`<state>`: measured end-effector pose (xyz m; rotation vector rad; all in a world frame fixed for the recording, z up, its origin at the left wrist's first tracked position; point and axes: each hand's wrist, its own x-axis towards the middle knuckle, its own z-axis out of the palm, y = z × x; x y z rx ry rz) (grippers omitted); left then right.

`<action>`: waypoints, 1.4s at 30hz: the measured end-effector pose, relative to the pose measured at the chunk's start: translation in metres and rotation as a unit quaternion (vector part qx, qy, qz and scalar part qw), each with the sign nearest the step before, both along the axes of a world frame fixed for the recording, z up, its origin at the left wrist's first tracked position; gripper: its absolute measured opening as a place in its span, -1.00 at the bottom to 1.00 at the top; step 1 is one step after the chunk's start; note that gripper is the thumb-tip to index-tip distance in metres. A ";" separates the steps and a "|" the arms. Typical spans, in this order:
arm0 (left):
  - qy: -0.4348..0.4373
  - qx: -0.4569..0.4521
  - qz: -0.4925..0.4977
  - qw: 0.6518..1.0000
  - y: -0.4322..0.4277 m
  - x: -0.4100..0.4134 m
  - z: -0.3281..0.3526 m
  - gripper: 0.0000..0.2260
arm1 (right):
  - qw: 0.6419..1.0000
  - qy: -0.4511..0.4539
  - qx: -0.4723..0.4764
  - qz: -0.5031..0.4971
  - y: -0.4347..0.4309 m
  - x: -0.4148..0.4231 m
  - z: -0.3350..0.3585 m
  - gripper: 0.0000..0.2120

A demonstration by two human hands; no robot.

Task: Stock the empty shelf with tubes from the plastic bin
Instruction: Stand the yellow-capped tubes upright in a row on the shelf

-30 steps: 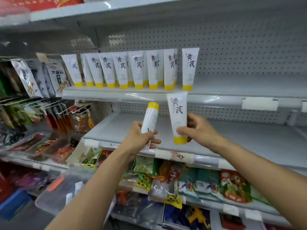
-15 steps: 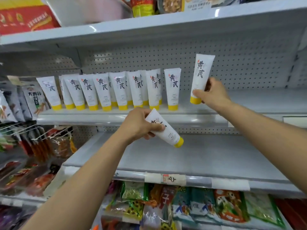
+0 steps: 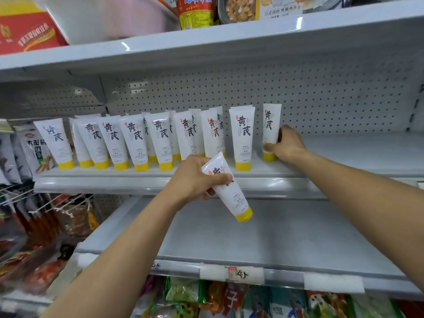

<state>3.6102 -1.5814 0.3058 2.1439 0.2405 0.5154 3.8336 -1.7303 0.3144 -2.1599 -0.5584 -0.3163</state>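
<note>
Several white tubes with yellow caps (image 3: 242,136) stand cap-down in a row on the grey middle shelf (image 3: 344,166). At the right end of that row my right hand (image 3: 286,145) grips one more tube (image 3: 270,125), upright with its cap on the shelf. My left hand (image 3: 195,180) holds another tube (image 3: 227,191) in front of the shelf edge, tilted with its yellow cap pointing down and right. The plastic bin is out of view.
The shelf below (image 3: 275,235) has a bare grey surface and a price tag (image 3: 238,273) on its front rail. Snack packets hang at the left (image 3: 34,148) and fill the bottom shelf (image 3: 229,301). Boxes and jars sit on the top shelf (image 3: 195,12).
My right hand carried its tube up from chest height and set it down at the right end of the row. My left hand turned its tube from cap-up to cap-down.
</note>
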 end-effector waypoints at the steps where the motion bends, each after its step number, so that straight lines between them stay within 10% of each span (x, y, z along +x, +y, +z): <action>1: -0.001 -0.003 -0.001 1.000 0.000 0.002 0.000 -0.85 | 1.000 0.000 -0.001 0.001 0.003 0.002 0.000 -0.54; 13: 0.011 -0.015 -0.001 1.000 -0.006 0.009 0.000 -0.83 | 0.999 0.033 -0.007 -0.022 0.001 0.001 -0.003 -0.48; 18: 0.000 0.002 -0.009 1.000 -0.016 0.009 0.006 -0.84 | 0.989 -0.080 0.107 0.064 -0.026 -0.047 -0.011 -0.94; 21: -0.012 -0.002 -0.011 1.000 -0.025 0.014 0.009 -0.81 | 0.972 -0.058 0.077 0.214 -0.035 -0.094 -0.022 -0.72; 26: -0.046 -0.027 -0.001 0.999 -0.040 0.021 0.017 -0.83 | 0.963 -0.115 -0.187 0.155 -0.037 -0.123 -0.037 -0.32; 33: -0.096 -0.041 -0.011 0.995 -0.046 0.016 0.012 -0.62 | 0.982 -0.050 0.024 0.178 -0.039 -0.106 -0.019 -0.56; 42: 0.033 0.289 0.058 0.955 -0.033 0.020 -0.027 -0.78 | 0.972 0.042 0.179 0.145 -0.024 -0.058 0.008 -0.51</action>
